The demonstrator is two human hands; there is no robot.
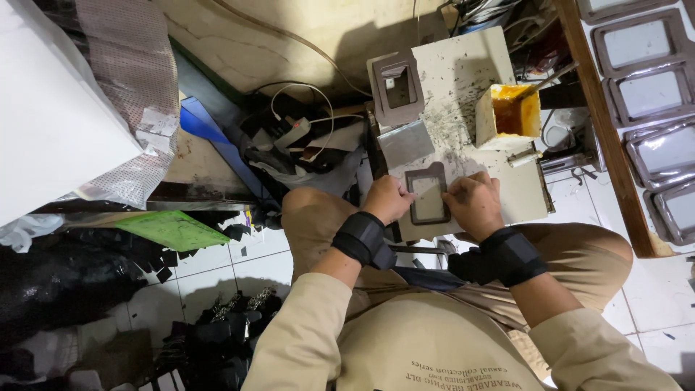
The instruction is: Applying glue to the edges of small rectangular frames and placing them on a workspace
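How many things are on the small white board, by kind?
Dark window frames: 2, one under both hands, one at the far corner
Grey flat sheet: 1
Yellow-stained open box: 1
Total: 4

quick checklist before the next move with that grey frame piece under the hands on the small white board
1. Dark grey rectangular frame piece with a pale centre lies flat on the speckled white work board: ok.
2. Left hand presses the frame's left edge: ok.
3. Right hand bears on its right edge: ok.
4. Frame fully on the board, not overhanging the near edge: cannot tell, hands and knees hide that edge.
5. Open box with orange-stained inside stands apart from the hands: ok.
6. Second grey frame piece at the board's far left corner, clear of the hands: ok.
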